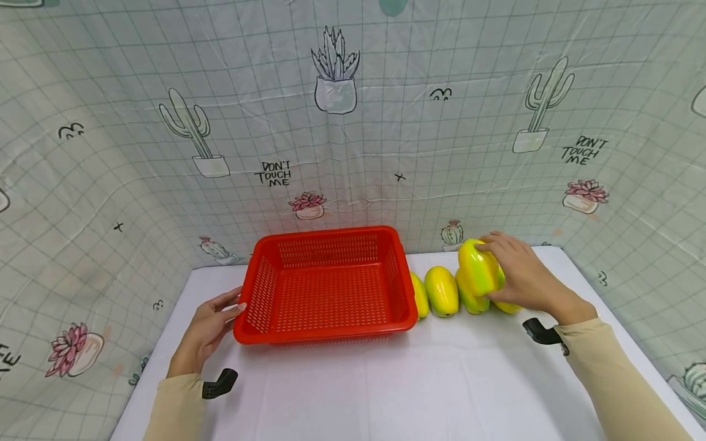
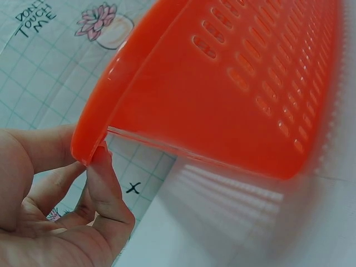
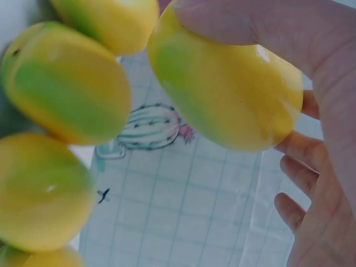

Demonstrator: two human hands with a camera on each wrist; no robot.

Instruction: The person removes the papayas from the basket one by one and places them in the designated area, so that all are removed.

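Observation:
A red plastic basket (image 1: 331, 334) with slotted walls stands on the white cloth. My left hand (image 1: 206, 334) pinches its left rim between thumb and fingers, as the left wrist view shows at the rim (image 2: 92, 119). My right hand (image 1: 521, 272) grips a yellow-green mango (image 1: 477, 267), held up above the other mangoes. In the right wrist view the thumb lies along the top of this mango (image 3: 228, 89) and fingertips show behind it. Several more mangoes (image 1: 442, 291) lie in a row right of the basket, the nearest one partly hidden by its wall.
A white cloth (image 1: 353, 392) covers the table. Behind and at both sides hangs a grid-patterned curtain (image 1: 353, 147) printed with cacti, close behind the basket and mangoes. Black devices are strapped at the left wrist (image 1: 220, 384) and the right wrist (image 1: 540, 332).

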